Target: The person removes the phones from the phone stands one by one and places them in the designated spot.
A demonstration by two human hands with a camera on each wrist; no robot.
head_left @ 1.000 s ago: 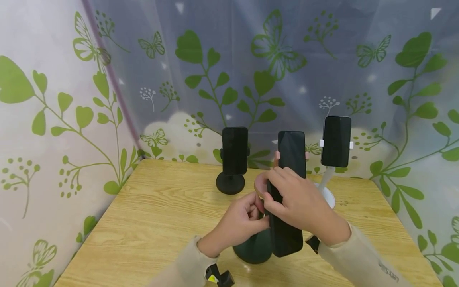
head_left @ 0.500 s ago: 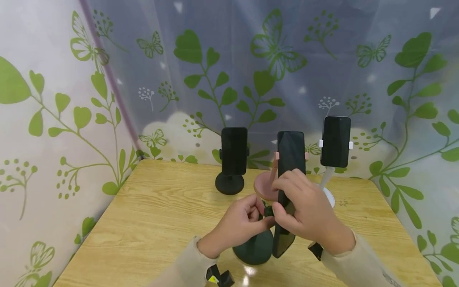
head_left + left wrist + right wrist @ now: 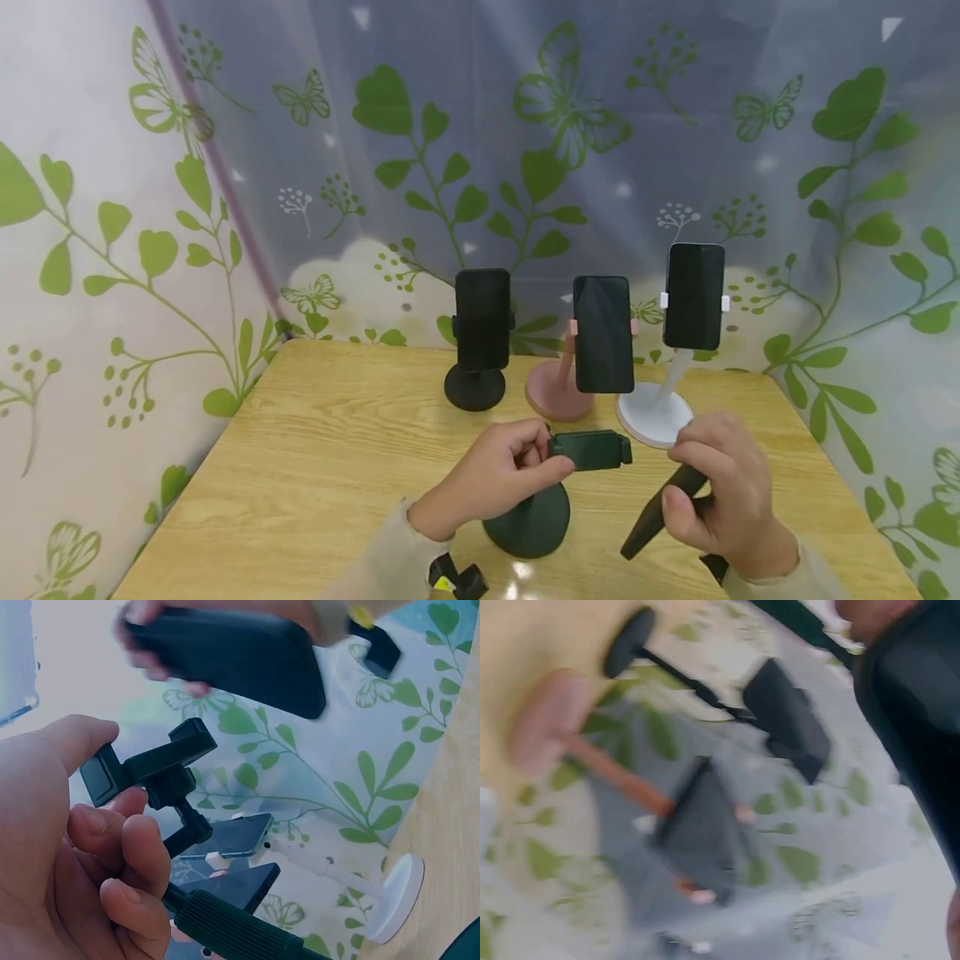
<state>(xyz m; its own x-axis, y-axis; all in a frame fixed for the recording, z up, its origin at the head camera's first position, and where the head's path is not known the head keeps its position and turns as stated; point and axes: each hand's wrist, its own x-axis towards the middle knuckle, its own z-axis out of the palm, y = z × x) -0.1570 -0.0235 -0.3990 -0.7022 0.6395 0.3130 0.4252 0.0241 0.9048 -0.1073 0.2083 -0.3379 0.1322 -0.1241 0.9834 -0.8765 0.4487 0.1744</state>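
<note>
Phone (image 3: 652, 521): half a second ago against the green stand's clamp (image 3: 591, 451); now swung off to the right of the green stand (image 3: 528, 529), well apart from it.
Meaning: phone and clamp look fully parted, so the loading or unloading of this stand seems to be between moves, with the clamp bare.
Right hand (image 3: 723, 492): thumb and fingers pinch the phone near its upper end; the rest slants down out of the grip toward the green stand, seen nearly edge-on.
Left hand (image 3: 498, 475): thumb and curled fingers pinch the clamp's left end, above the green stand's base; the clamp's bar juts right from the grip.
Other stands, each bearing a phone: black stand (image 3: 475, 390) behind the green stand, slightly left; pink stand (image 3: 555, 396) behind it, slightly right; white stand (image 3: 656, 421) behind it, farther right.
</note>
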